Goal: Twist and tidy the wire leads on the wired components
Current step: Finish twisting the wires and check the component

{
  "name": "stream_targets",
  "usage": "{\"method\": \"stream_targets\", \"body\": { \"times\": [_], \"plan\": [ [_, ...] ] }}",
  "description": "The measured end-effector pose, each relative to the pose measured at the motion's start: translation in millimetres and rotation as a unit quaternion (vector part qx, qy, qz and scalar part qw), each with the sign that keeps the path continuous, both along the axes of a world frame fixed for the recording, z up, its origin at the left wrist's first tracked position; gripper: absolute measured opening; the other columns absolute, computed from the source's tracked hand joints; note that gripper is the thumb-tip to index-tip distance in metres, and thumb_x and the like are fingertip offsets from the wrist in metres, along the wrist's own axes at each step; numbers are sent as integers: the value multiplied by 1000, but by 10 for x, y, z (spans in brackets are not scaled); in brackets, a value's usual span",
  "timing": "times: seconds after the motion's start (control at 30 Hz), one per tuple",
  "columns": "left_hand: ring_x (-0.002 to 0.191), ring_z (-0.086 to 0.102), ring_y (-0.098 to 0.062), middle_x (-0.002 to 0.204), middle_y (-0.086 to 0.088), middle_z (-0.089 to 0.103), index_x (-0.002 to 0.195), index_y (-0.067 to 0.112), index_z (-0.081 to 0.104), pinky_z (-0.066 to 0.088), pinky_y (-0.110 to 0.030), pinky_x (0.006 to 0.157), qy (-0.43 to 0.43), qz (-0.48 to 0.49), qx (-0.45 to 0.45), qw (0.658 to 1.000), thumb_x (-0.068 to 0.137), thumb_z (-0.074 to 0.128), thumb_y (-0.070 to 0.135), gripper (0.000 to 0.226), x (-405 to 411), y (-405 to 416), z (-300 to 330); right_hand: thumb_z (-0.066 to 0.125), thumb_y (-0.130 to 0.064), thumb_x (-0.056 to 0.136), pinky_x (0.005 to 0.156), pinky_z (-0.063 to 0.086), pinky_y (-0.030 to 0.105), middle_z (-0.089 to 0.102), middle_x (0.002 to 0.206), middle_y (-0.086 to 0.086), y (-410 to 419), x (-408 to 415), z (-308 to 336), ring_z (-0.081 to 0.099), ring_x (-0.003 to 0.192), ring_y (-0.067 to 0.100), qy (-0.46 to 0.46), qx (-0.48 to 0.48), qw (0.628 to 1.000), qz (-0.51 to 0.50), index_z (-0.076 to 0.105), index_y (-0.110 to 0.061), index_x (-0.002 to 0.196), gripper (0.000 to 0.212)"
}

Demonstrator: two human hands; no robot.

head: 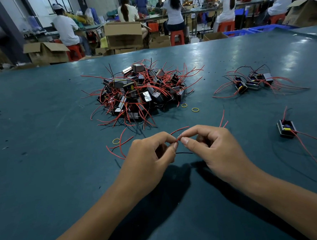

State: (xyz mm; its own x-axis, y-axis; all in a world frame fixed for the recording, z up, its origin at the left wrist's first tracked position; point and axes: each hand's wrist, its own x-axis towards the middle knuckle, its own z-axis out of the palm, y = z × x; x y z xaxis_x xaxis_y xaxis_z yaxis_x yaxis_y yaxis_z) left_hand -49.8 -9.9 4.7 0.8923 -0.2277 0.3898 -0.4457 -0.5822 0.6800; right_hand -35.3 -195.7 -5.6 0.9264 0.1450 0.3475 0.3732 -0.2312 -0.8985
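My left hand (pixel 152 155) and my right hand (pixel 211 150) meet above the green table (pixel 44 145), each pinching red wire leads (pixel 178 130) between thumb and forefinger. The lead ends cross at the fingertips. More red leads trail left of my left hand and stick up behind my right hand. A thin black lead (pixel 184 153) runs between the two palms. The component these leads belong to is hidden by my hands. A big pile of wired components (pixel 141 93) with tangled red and black leads lies beyond my hands.
A small group of wired components (pixel 252 82) sits at the right rear. One single component (pixel 286 129) lies right of my right hand. Yellow rubber bands (pixel 195 109) lie near the pile, one more (pixel 116 141) by my left hand. People work at benches behind.
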Motion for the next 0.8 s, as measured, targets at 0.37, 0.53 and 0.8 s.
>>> {"method": "stream_targets", "body": {
  "times": [0.37, 0.53, 0.8],
  "plan": [
    [50, 53, -9, 63, 9, 66, 86, 27, 68, 36, -14, 50, -11, -10, -2, 1000, 95, 65, 25, 10, -3, -17, -10, 77, -27, 84, 48, 21, 20, 24, 52, -10, 0, -6, 7, 22, 50, 9, -6, 6, 1000, -12, 74, -30, 79, 7],
    [52, 56, -8, 62, 10, 66, 85, 25, 69, 38, -15, 52, -18, -8, 2, 1000, 94, 66, 24, 10, -12, -34, -5, 78, -26, 83, 47, 20, 18, 24, 50, -12, 1, -2, 6, 21, 48, 8, -3, 11, 1000, -19, 75, -29, 78, 7],
    [64, 58, -16, 87, 13, 64, 103, 26, 65, 42, -17, 58, -62, 25, -26, 997, 88, 64, 29, 16, -43, -67, 80, 78, -23, 83, 49, 21, 20, 27, 50, -11, -7, -24, 37, 22, 49, 9, -4, 13, 1000, -15, 73, -24, 75, 9]
  ]
}}
